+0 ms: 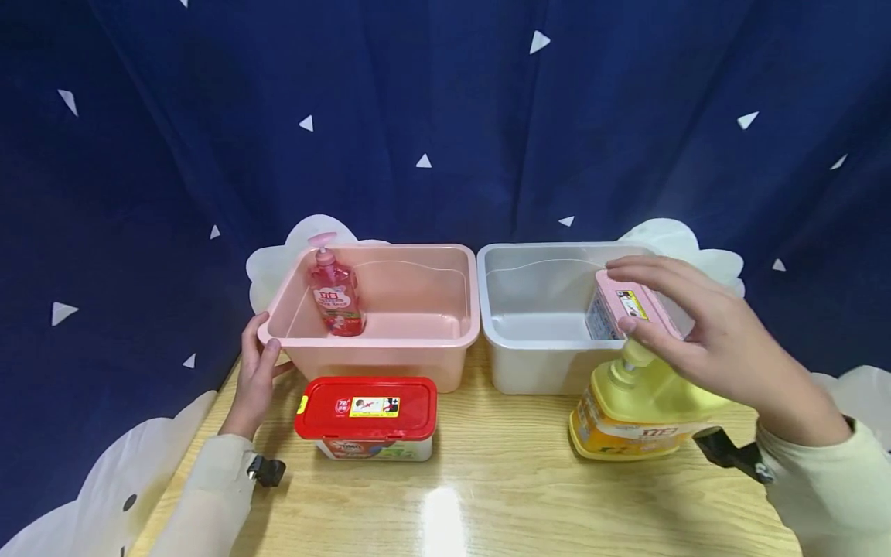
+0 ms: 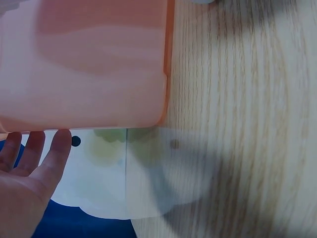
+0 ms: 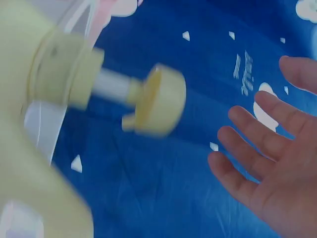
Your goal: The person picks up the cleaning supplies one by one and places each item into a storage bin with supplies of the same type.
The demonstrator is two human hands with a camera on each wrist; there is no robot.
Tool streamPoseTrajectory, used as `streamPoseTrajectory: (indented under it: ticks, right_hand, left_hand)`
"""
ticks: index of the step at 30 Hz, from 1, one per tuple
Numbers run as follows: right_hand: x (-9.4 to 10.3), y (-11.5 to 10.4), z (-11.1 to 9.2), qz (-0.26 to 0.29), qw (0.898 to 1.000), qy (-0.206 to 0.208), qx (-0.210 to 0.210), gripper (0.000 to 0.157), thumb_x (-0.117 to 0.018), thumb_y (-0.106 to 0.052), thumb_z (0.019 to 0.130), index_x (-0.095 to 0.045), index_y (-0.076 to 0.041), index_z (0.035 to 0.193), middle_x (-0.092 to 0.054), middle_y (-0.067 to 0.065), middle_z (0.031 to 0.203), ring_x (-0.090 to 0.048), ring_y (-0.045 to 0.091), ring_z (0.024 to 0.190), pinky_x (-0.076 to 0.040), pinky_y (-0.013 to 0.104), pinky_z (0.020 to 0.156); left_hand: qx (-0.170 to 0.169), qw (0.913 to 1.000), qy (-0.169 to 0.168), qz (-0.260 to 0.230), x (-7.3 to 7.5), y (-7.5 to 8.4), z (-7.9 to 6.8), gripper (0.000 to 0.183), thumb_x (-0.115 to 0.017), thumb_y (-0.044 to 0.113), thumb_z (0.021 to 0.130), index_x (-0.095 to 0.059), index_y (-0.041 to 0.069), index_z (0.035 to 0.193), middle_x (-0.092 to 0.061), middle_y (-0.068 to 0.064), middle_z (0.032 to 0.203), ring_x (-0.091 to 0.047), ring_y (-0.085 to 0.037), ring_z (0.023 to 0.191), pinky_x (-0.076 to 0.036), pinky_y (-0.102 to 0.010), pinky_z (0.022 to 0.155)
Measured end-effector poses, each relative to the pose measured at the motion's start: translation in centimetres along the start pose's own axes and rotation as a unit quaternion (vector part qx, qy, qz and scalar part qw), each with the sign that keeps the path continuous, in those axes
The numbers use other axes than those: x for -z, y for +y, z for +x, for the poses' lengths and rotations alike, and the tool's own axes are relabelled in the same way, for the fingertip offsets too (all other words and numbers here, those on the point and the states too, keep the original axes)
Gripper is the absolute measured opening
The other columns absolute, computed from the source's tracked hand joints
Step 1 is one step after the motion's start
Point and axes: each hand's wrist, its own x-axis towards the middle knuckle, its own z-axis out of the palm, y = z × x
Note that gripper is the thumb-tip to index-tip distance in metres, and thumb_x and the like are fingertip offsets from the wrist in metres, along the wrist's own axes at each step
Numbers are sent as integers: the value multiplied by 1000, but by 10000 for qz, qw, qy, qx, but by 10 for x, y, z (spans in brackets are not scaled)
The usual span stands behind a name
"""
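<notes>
Hovering near the yellow jug [image 1: 629, 422], the right grip [image 1: 703, 329] is loosely spread.

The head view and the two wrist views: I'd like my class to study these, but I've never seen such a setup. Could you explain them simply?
There is no machine, just a person's bare hands. The head view looks forward and down from the head; each wrist view looks at that hand's work.

On the pale wooden table are a pink plastic bin with a pink pump bottle inside, and a whitish plastic bin with a pink-lidded box inside. Nearer the person are a red-lidded plastic tub and a large yellow pump bottle.

The left hand touches the pink bin's rim. The right hand is open near the yellow bottle's pump, holding nothing.
</notes>
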Motion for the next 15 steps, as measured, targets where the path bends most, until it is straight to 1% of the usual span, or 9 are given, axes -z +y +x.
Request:
streamPoseTrajectory:
  ticks: [3,6,8,10,13,15]
  right_hand:
    - [12,12,-12,-156,9992,296,-224,55,-73,-2,70,-58,-12,122,-58,-1,124,-45,-5,117,-28,6,99]
    - [25,25,-25,-287,9963,633,-505,51,-72,0,71,-60,-11,120,-58,-7,121,-47,-11,106,-30,2,91]
    - [31,33,-31,-302,9943,738,-708,50,-71,2,72,-60,-11,119,-57,-12,120,-47,-13,102,-31,1,87]
    - [36,40,-36,-379,9929,741,-847,49,-70,2,73,-60,-11,120,-55,-17,121,-46,-14,104,-32,-1,85]
    - [38,48,-42,-641,9907,642,-1012,49,-70,-1,76,-59,-13,122,-52,-23,121,-41,-19,108,-29,-4,85]
    - [38,52,-48,-891,9878,523,-1169,48,-69,-5,77,-57,-15,123,-52,-18,123,-36,-24,107,-25,-6,84]
  left_hand:
    - [13,10000,-29,-30,-1,0,0,53,-34,24,96,-13,29,144,-27,-4,142,-37,-20,119,-46,-48,88]
    - [7,10000,-59,-26,-3,0,0,54,-35,24,96,-13,28,144,-27,-5,142,-38,-15,117,-46,-50,89]
    - [0,10000,-43,5,-3,1,-1,54,-35,25,95,-13,28,144,-27,-6,141,-39,-12,114,-48,-46,87]
    - [9,10000,35,31,-3,2,-1,53,-35,27,95,-14,29,144,-28,-4,140,-40,-10,113,-51,-38,84]
    - [42,9999,87,56,-2,2,-1,53,-36,28,95,-14,30,144,-28,-3,140,-39,-12,115,-50,-26,79]
    - [59,9999,81,80,-1,3,-1,53,-36,28,95,-14,31,143,-28,-2,141,-38,-16,117,-50,-27,81]
